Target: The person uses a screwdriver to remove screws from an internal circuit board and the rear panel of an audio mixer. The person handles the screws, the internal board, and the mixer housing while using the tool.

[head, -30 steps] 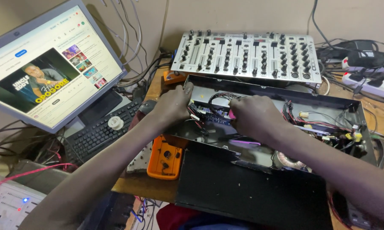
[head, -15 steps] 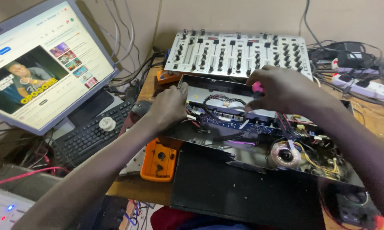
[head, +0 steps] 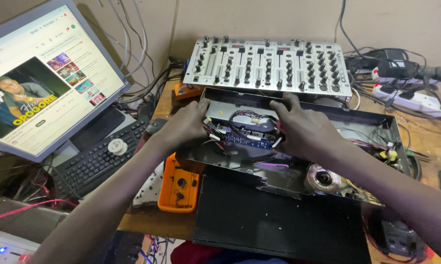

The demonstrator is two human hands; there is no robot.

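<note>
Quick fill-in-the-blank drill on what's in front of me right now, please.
1. Both hands, left hand and right hand, reach into the open black ____.
2. The silver mixer stands ____ the chassis.
3. The keyboard lies below the ____.
4. The multimeter beside the chassis is ____.

Missing words: chassis; behind; monitor; orange

The open case is black, with a blue circuit board and black, red and yellow wires inside it. Behind it sits a silver mixer studded with black knobs, and to the left lie an orange meter and a black keyboard carrying a white roll of tape. The wooden table is brown, the power strip white, and the grey-framed monitor shows a white page with colourful thumbnails.
</note>
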